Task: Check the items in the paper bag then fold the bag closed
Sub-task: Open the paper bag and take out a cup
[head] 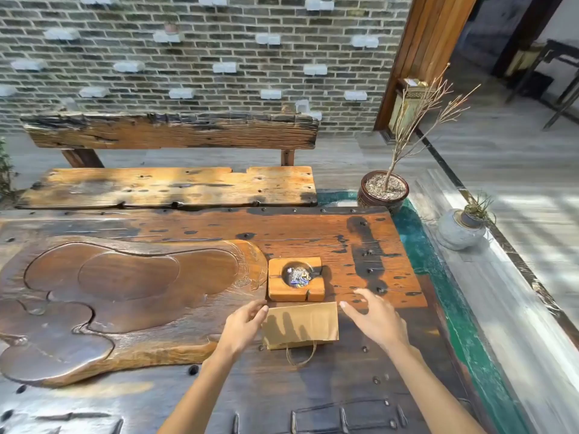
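The left hand (pixel 242 327) touches the flat bag's (pixel 302 324) left edge, fingers loose; the right hand (pixel 374 317) hovers spread wide beside it.

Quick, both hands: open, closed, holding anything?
Left hand: open, fingers at the paper bag's left edge, no clear grasp.
Right hand: open, holding nothing.

The paper bag (pixel 300 324) is matt brown kraft with a twine handle; the desk (pixel 313 233) is dark, glossy weathered wood (studded with metal nails); the ashtray (pixel 296 278) smooth, pale wood.
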Demonstrator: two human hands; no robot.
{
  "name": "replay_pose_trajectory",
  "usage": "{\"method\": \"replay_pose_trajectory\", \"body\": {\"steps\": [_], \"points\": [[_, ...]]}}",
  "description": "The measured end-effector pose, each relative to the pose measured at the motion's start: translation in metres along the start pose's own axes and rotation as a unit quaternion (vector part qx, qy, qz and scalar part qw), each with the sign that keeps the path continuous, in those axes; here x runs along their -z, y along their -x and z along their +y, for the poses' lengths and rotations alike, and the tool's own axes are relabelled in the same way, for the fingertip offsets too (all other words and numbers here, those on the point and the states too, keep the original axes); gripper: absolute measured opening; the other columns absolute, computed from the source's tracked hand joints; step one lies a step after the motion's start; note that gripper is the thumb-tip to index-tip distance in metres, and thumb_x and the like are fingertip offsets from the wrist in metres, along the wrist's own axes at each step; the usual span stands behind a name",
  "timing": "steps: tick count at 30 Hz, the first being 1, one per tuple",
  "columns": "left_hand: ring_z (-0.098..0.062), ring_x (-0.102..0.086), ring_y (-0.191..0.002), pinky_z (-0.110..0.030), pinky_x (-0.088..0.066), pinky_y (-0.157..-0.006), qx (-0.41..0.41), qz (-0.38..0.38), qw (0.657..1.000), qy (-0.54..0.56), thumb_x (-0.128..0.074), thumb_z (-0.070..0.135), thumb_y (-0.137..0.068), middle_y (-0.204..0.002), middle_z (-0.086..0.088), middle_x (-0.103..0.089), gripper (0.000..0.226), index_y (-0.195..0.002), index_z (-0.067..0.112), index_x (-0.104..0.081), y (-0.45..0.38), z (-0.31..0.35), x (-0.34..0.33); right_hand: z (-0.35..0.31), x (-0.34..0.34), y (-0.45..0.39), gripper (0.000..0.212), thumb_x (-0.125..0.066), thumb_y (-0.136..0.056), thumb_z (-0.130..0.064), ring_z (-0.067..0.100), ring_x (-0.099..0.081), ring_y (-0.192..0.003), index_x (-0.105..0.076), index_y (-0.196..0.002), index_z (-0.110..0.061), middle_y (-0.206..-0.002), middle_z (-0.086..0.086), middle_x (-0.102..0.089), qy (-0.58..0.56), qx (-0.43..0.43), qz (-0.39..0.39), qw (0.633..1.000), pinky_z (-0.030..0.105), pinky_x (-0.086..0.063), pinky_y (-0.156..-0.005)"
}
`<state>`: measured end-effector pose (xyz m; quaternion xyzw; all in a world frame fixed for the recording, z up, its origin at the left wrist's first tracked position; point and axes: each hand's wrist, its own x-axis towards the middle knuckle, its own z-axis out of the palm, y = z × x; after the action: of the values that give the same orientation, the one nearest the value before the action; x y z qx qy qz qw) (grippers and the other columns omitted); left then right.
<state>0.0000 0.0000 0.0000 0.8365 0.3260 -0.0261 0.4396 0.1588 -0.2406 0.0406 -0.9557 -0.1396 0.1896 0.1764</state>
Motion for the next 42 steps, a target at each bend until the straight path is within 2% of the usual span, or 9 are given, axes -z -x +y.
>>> {"method": "replay_pose_trajectory", "body": {"steps": [8, 13, 15, 17, 21, 27, 32, 35, 42], "points": [[-0.019, -0.059, -0.105, -0.033, -0.047, -0.092, 0.173, -0.029, 0.977, 0.123, -0.052, 0.044, -0.096, -0.124, -0.008, -0.066, 0.042, -0.127, 0.016, -0.055, -0.034, -0.019, -0.021, 0.006, -0.042, -0.054, 0.050, -0.065, -0.079, -0.064, 0.020, -0.061, -0.101, -0.065, -0.100, -0.018, -0.107, 0.000, -0.069, -0.178, -0.112, -0.108, 0.972, 0.033, -0.047, -0.085], [-0.029, -0.064, -0.108, -0.045, -0.051, -0.100, 0.230, -0.024, 0.957, 0.174, -0.053, 0.064, -0.084, -0.119, -0.010, -0.067, 0.061, -0.125, 0.019, -0.055, -0.053, -0.046, -0.042, 0.002, -0.066, -0.073, 0.059, -0.062, -0.082, -0.062, 0.018, -0.046, -0.060, -0.027, -0.060, -0.020, -0.058, -0.003, -0.037, -0.221, -0.152, -0.107, 0.957, 0.034, -0.035, -0.064], [-0.028, -0.065, -0.108, -0.044, -0.053, -0.098, 0.249, -0.023, 0.950, 0.185, -0.052, 0.070, -0.078, -0.118, -0.011, -0.068, 0.070, -0.127, 0.020, -0.055, -0.064, -0.065, -0.055, 0.002, -0.075, -0.079, 0.058, -0.060, -0.081, -0.065, 0.019, -0.044, -0.056, -0.028, -0.060, -0.021, -0.057, -0.002, -0.038, -0.234, -0.175, -0.123, 0.949, 0.033, -0.041, -0.065], [-0.027, -0.068, -0.099, -0.043, -0.056, -0.092, 0.260, -0.014, 0.946, 0.195, -0.052, 0.069, -0.079, -0.108, -0.012, -0.072, 0.072, -0.127, 0.015, -0.055, -0.059, -0.055, -0.055, 0.003, -0.082, -0.082, 0.052, -0.058, -0.084, -0.063, 0.022, -0.056, -0.072, -0.041, -0.070, -0.017, -0.070, 0.003, -0.053, -0.253, -0.197, -0.142, 0.936, 0.035, -0.049, -0.074], [-0.028, -0.069, -0.089, -0.047, -0.058, -0.084, 0.244, 0.030, 0.950, 0.191, -0.055, 0.048, -0.092, -0.089, -0.010, -0.071, 0.039, -0.103, 0.012, -0.063, -0.052, -0.034, -0.051, 0.003, -0.085, -0.084, 0.045, -0.055, -0.091, -0.057, 0.025, -0.061, -0.095, -0.052, -0.090, -0.012, -0.089, 0.002, -0.058, -0.276, -0.208, -0.176, 0.922, 0.043, -0.055, -0.088], [-0.027, -0.066, -0.092, -0.050, -0.057, -0.085, 0.256, 0.026, 0.950, 0.178, -0.054, 0.059, -0.087, -0.089, -0.002, -0.069, 0.030, -0.083, 0.030, -0.058, -0.052, -0.046, -0.059, 0.004, -0.081, -0.081, 0.045, -0.056, -0.091, -0.055, 0.022, -0.060, -0.079, -0.052, -0.087, -0.010, -0.084, 0.007, -0.061, -0.258, -0.204, -0.177, 0.928, 0.040, -0.056, -0.082], [-0.028, -0.066, -0.090, -0.048, -0.059, -0.082, 0.259, 0.037, 0.946, 0.189, -0.058, 0.049, -0.090, -0.086, -0.008, -0.070, 0.031, -0.081, 0.019, -0.061, -0.048, -0.038, -0.059, 0.006, -0.080, -0.078, 0.041, -0.064, -0.089, -0.046, 0.026, -0.060, -0.106, -0.049, -0.112, -0.014, -0.113, 0.010, -0.061, -0.265, -0.196, -0.152, 0.932, 0.037, -0.055, -0.077], [-0.027, -0.064, -0.090, -0.046, -0.059, -0.081, 0.263, 0.023, 0.945, 0.195, -0.059, 0.040, -0.091, -0.093, -0.012, -0.069, 0.025, -0.082, 0.017, -0.061, -0.046, -0.036, -0.059, 0.002, -0.077, -0.072, 0.031, -0.063, -0.091, -0.035, 0.026, -0.060, -0.104, -0.057, -0.109, -0.010, -0.106, 0.008, -0.065, -0.221, -0.169, -0.127, 0.952, 0.039, -0.050, -0.090], [-0.020, -0.060, -0.077, -0.028, -0.045, -0.060, 0.266, 0.012, 0.946, 0.184, -0.062, 0.018, -0.089, -0.096, -0.014, -0.071, 0.006, -0.086, 0.013, -0.060, -0.038, -0.034, -0.058, 0.001, -0.069, -0.057, 0.029, -0.067, -0.089, -0.029, 0.022, -0.053, -0.103, -0.058, -0.112, -0.015, -0.099, 0.002, -0.064, -0.180, -0.150, -0.119, 0.965, 0.033, -0.042, -0.083]]}}
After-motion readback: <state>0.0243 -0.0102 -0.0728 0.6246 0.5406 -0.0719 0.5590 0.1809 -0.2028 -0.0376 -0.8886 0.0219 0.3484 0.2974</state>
